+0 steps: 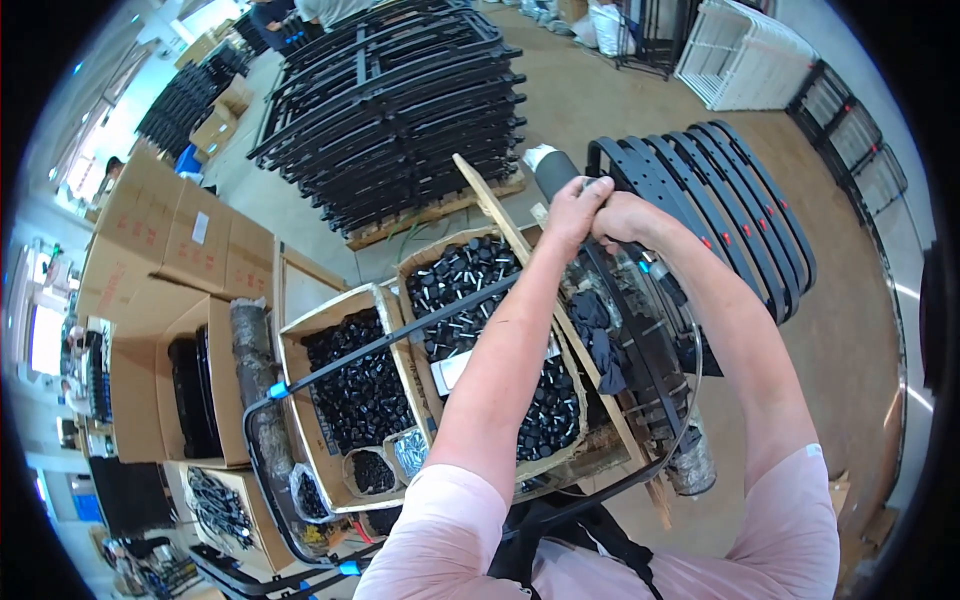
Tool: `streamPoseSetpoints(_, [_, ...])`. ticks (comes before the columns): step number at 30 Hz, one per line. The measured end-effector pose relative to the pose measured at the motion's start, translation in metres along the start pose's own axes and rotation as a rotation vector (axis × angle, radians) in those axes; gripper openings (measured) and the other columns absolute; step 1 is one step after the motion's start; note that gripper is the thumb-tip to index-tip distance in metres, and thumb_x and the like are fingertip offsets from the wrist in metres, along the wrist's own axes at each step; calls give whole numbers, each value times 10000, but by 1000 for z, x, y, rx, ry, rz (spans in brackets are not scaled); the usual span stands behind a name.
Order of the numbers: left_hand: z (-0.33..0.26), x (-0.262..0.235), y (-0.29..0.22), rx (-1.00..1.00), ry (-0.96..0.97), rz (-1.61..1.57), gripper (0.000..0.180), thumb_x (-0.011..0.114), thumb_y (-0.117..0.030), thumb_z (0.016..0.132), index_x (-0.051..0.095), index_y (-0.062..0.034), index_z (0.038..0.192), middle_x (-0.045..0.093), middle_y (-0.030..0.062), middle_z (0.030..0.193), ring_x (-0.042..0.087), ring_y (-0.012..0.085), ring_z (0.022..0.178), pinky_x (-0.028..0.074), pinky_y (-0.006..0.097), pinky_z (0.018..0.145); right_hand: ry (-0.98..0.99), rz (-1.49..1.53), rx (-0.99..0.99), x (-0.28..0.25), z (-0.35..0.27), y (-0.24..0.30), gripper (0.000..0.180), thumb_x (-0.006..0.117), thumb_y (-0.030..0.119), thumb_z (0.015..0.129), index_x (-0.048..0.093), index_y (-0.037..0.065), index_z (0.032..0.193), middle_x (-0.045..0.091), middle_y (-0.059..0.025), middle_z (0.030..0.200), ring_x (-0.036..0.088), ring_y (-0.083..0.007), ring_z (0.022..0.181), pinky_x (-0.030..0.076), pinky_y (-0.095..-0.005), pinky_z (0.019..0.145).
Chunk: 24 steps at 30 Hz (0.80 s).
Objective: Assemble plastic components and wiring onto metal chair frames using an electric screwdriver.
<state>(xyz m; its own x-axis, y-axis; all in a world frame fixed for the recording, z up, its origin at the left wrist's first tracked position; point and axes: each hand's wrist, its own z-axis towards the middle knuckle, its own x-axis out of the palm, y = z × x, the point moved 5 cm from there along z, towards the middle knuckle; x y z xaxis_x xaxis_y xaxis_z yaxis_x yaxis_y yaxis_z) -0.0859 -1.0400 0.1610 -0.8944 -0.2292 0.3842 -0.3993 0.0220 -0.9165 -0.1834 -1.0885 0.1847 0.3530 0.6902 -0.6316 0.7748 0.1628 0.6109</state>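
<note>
A black tubular metal frame (400, 342) with blue clips lies tilted across the boxes in front of me, one bar passing under my left forearm. At its far corner my two hands meet. My left hand (575, 212) is closed there, thumb up, with a small dark bit showing by the thumb. Pressed against it, my right hand (628, 218) is curled closed at the same corner; its fingertips are partly hidden. Under the frame are a box of black plastic caps (350, 375) and a box of black feet with metal studs (465, 270).
A tall stack of black frames (390, 110) stands ahead on a pallet. Several curved black frames (715, 200) lean together at right. A wooden strip (490, 205) and a wrapped roller (693, 465) run beside the boxes. Open cartons (165, 380) stand at left.
</note>
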Motion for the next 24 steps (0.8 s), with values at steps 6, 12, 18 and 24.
streamPoseSetpoints(6, [19,15,15,34,78,-91,369,726,-376,996,660,-51,1159,704,78,976,700,200,765,586,347,556,-17,124,31,-10,-10,-8,39,644,38,737,637,12,709,653,-104,671,635,-217,570,495,-371,512])
streamPoseSetpoints(12, [-16,-5,-48,250,-80,99,386,791,-385,902,741,-26,1037,728,61,940,641,145,829,536,344,752,-109,16,-74,-21,-30,43,45,665,33,689,653,10,725,658,-88,677,617,-194,545,459,-357,490])
streamPoseSetpoints(18, [-100,-89,-72,200,-69,-30,303,755,-311,970,719,-33,1086,715,54,974,671,141,882,555,319,777,28,-169,-81,64,-93,139,282,690,233,891,694,-43,949,685,-105,700,666,-186,531,520,-336,454])
streamPoseSetpoints(24, [-206,-226,-97,175,-304,-34,251,748,-317,988,726,-71,1029,692,15,931,635,129,852,529,330,761,127,-257,-234,195,-94,224,316,653,297,849,704,-9,793,712,-99,667,687,-191,538,522,-344,494])
